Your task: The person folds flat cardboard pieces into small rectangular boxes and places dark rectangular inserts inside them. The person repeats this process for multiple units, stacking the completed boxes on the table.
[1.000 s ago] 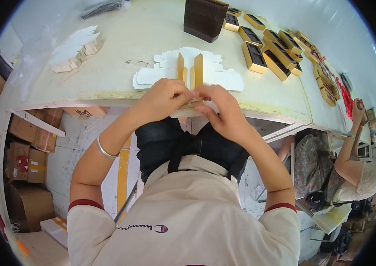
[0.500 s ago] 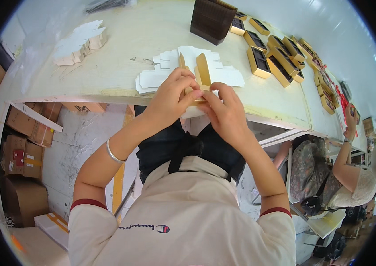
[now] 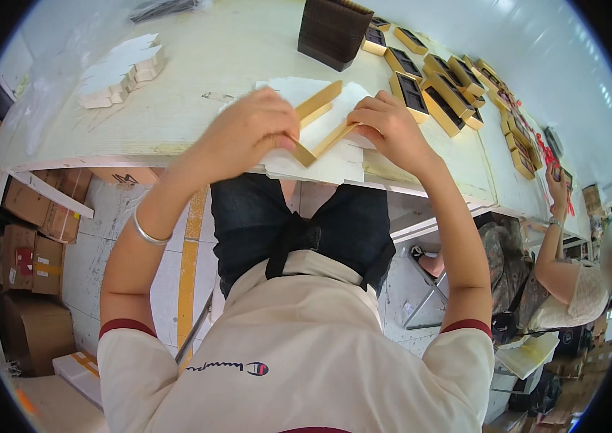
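A partly folded gold cardboard box (image 3: 332, 143) sits tilted in front of me, with some walls raised and one corner pointing toward me. My left hand (image 3: 257, 131) pinches its left side near that corner. At the other end, my right hand (image 3: 391, 130) grips the right-hand wall between thumb and fingers. Beneath the box lies a pile of flat white card blanks (image 3: 340, 164), reaching past the table's near edge. My hands and the box hide part of the pile.
Another stack of white blanks (image 3: 122, 71) lies at the far left. A dark brown ribbed container (image 3: 333, 35) stands behind the work, with several gold boxes with dark inserts (image 3: 410, 95) to its right. A co-worker (image 3: 562, 281) sits at the table's right, holding something small.
My hands have moved apart, and the box has turned so that a corner faces me. The white blanks below now lie closer to me, over the table edge.
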Demonstrator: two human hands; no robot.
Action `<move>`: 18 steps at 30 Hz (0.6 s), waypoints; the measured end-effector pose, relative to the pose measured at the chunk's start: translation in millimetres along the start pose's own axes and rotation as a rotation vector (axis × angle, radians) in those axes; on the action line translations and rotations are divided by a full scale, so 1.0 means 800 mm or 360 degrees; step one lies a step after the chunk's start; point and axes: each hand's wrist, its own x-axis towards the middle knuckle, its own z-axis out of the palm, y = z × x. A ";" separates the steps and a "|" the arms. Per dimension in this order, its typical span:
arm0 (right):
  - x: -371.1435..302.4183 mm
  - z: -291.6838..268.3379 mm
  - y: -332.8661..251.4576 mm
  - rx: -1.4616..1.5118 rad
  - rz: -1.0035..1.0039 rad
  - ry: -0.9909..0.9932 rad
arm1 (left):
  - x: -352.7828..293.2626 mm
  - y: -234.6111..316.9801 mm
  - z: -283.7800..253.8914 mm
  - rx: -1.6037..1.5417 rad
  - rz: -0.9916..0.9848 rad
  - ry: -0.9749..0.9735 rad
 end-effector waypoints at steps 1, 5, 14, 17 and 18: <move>-0.002 -0.003 -0.002 -0.0122 0.0004 -0.0030 | 0.007 0.002 -0.008 0.0279 0.0081 0.0120; -0.001 -0.007 -0.039 -0.0197 0.0058 0.0081 | 0.019 0.047 -0.019 0.0592 -0.0120 0.0311; -0.017 -0.040 -0.054 0.0510 0.0231 -0.0084 | -0.005 0.006 0.017 -0.0247 -0.0191 -0.0427; -0.033 -0.021 -0.055 0.0720 0.0176 -0.0242 | 0.002 0.003 0.013 -0.0290 -0.0131 -0.0492; -0.035 -0.016 -0.052 0.0727 0.0158 -0.0251 | 0.004 0.003 0.013 -0.0277 -0.0106 -0.0500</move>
